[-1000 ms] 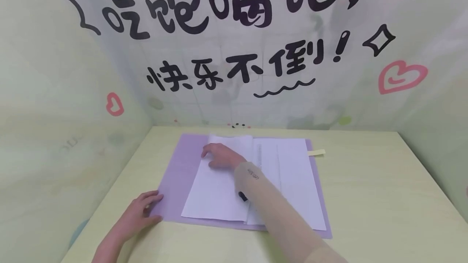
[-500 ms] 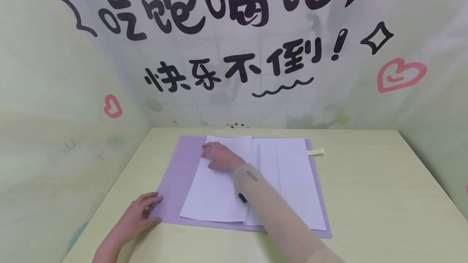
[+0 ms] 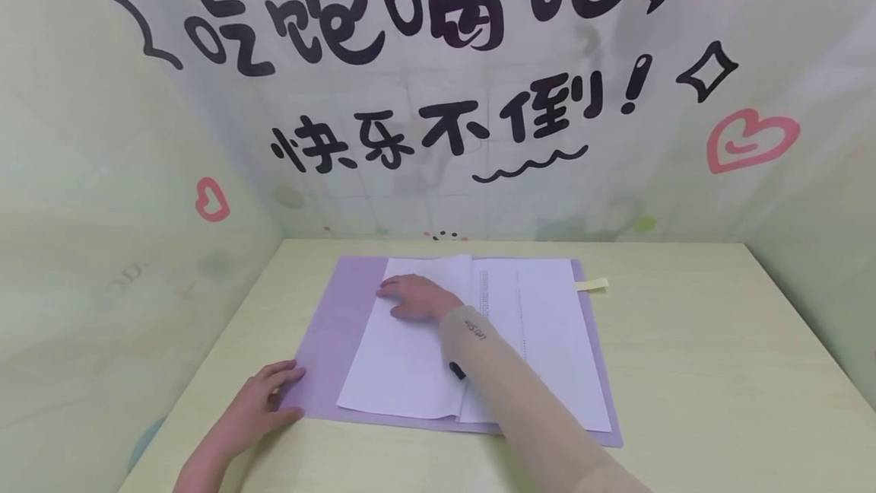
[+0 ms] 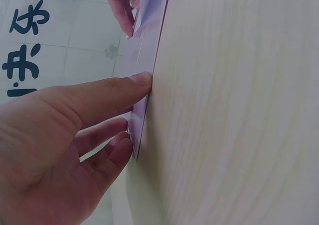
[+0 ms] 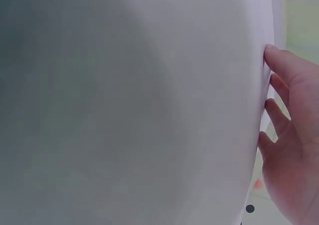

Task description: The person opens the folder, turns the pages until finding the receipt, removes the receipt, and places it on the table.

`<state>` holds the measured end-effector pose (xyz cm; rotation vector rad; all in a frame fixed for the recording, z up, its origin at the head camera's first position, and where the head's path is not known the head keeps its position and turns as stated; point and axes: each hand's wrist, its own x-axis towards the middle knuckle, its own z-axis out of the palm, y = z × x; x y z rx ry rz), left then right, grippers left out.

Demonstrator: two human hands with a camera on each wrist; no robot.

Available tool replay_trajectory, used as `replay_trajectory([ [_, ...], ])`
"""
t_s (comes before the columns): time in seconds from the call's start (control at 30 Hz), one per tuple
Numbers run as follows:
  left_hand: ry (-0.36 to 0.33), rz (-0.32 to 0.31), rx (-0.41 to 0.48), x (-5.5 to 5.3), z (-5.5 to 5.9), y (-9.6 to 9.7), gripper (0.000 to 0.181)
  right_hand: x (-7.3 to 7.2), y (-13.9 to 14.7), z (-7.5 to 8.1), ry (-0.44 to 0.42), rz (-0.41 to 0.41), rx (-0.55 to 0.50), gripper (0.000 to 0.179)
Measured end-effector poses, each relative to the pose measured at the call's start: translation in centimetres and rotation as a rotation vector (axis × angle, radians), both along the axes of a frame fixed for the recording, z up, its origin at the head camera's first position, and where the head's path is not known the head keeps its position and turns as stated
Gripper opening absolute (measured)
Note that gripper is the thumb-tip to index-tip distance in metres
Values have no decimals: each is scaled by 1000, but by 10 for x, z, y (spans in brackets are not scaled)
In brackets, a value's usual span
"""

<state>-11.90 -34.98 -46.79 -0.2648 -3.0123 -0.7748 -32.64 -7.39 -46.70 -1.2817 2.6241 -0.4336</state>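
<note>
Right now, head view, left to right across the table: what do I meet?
Left hand → bare left strip of the purple folder → right hand → right page → cream strip sticking out past the folder's right edge.

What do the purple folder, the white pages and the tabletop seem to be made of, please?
Purple folder: probably smooth plastic, judging by the soft sheen in the left wrist view.
White pages: apparently matt paper, thin, with faint print.
Tabletop: wood or wood-look laminate, pale and satin, with grain streaks.
</note>
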Motion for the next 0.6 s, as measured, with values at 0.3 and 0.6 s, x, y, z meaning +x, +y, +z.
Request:
replay_trajectory([
  [0.3,16,-4,2,-1,0,2,59,6,3,6,23,-55,52,49],
  [0.6,11,1,-4,0,-1,1,58,12,4,10,-14,-78,72,49],
])
